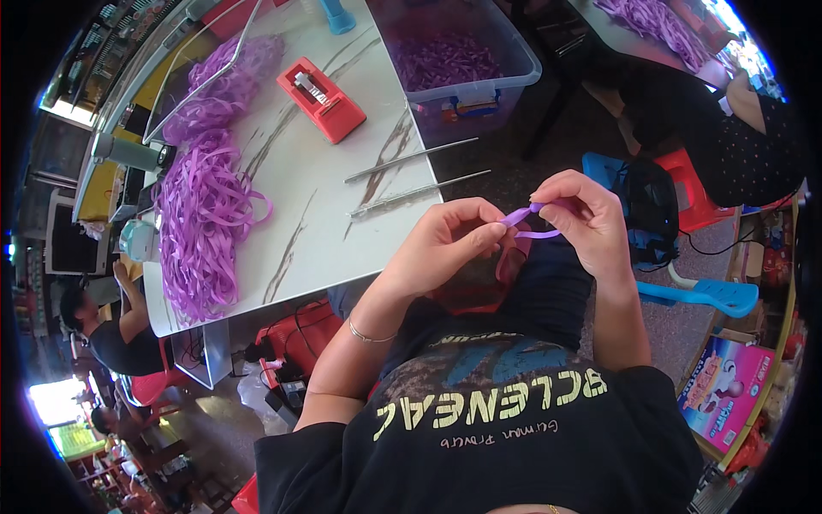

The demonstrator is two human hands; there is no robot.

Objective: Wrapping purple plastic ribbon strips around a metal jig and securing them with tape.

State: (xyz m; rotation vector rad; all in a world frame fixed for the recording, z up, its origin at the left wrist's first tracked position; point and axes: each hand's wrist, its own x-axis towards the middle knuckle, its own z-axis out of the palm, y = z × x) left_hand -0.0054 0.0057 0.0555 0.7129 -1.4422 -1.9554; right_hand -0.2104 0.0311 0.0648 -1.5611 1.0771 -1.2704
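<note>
A short purple ribbon (516, 218) is stretched between my two hands, in front of my body beside the table's edge. My left hand (454, 240) pinches one part of it between thumb and fingers. With thumb and fingertips closed, my right hand (589, 221) grips the other end, where the ribbon bunches into a small dark-purple knot or fold. A loose strand loops below, between the hands. On the marble-patterned table (291, 201), two thin metal rods (411, 160) lie near my left hand, their ends jutting past the edge. A large heap of purple ribbons (201, 227) covers the table's left side.
A red dispenser-like device (321, 100) sits farther back on the table. Beyond the edge stands a clear plastic bin (514, 75) holding many purple pieces. A co-worker (685, 128) sits at the upper right. A blue plastic stool part (715, 295) and a colourful box (726, 392) lie right.
</note>
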